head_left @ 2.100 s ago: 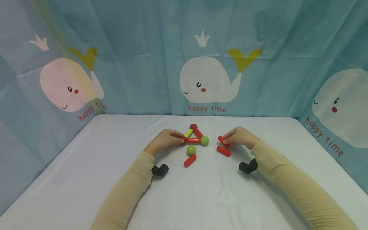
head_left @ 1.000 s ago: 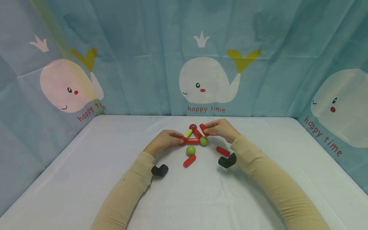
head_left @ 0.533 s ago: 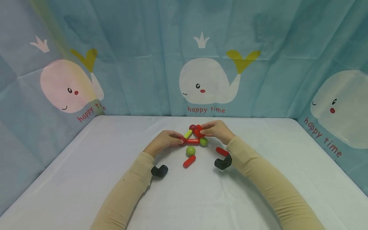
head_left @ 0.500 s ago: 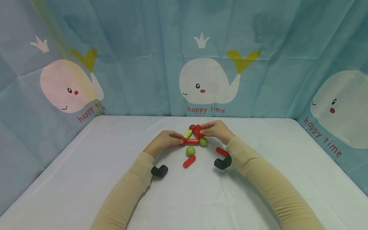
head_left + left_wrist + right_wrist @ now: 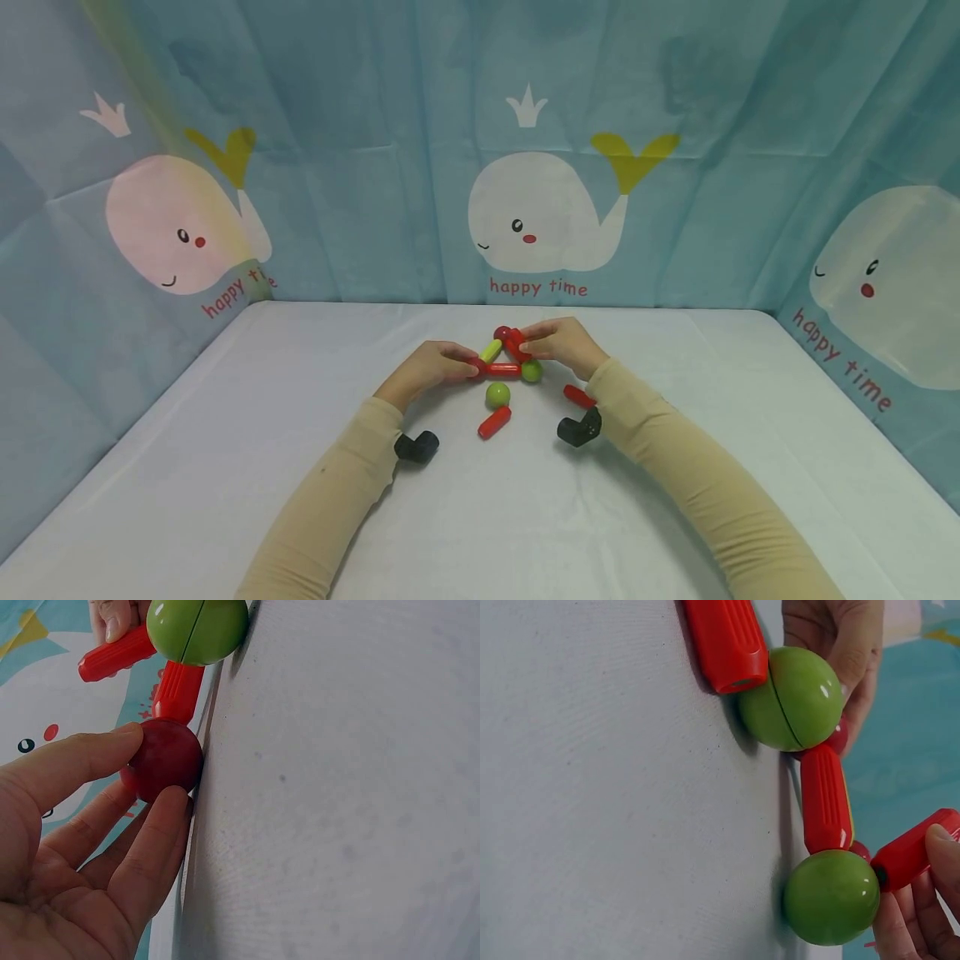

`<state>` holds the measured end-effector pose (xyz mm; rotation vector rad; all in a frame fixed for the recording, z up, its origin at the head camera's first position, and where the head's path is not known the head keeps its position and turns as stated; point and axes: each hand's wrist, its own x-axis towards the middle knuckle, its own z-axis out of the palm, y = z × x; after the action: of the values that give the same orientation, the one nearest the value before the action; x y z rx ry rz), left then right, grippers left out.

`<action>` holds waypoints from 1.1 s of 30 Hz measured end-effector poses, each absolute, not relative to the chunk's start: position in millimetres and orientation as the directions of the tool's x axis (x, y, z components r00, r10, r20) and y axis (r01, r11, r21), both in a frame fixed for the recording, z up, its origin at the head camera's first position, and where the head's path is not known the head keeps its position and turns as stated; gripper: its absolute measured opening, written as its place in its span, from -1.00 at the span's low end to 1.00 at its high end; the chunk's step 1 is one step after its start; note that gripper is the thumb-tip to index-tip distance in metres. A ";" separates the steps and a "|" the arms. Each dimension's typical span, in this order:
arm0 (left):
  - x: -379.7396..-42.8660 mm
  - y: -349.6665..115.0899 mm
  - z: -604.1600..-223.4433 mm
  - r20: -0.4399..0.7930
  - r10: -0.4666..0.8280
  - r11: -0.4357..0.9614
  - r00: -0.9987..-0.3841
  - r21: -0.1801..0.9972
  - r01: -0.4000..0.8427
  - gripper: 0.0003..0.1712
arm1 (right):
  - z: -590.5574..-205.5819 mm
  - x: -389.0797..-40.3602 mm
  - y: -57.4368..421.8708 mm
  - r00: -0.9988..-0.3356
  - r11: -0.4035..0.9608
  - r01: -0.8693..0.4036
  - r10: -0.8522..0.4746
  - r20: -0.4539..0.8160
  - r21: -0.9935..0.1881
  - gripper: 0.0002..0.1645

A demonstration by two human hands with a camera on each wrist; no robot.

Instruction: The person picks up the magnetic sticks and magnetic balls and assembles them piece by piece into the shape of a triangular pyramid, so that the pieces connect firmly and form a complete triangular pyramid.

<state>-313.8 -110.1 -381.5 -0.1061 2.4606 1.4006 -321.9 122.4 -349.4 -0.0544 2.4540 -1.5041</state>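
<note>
My left hand [image 5: 431, 371] pinches the red ball [image 5: 166, 761] at the left corner of a triangle of rods and balls. My right hand [image 5: 566, 346] grips a red rod [image 5: 911, 851] between thumb and fingers. It slants up, its lower end against the green ball [image 5: 831, 898] at the right corner. A red rod [image 5: 504, 369] makes the near side, a yellow-green rod [image 5: 491, 350] the left side. Another red ball [image 5: 502, 333] is the far corner. The red rod of the right side is mostly hidden behind the held one.
In front of the triangle lie a loose green ball [image 5: 498, 395] and a red rod [image 5: 494, 422] close to it. Another red rod [image 5: 579, 396] lies below the right hand, partly covered by the black wrist camera [image 5: 579, 428]. A whale-print curtain [image 5: 375, 208] hangs behind the white table [image 5: 480, 517].
My right hand has picked up a red rod on the right, carried it left to the triangle and lowered it to the green corner ball. The left hand has stayed on the red ball.
</note>
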 end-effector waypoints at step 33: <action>-310.4 -111.8 -379.2 -0.260 0.119 0.526 -0.958 0.835 -0.161 -0.55 | -353.1 -324.5 134.4 -0.945 0.632 0.172 -0.110 -0.307 -0.755 -0.57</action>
<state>-310.4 -111.8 -379.2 -0.0355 2.4837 1.4027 -324.5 134.4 -353.1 0.0502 2.5317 -1.2206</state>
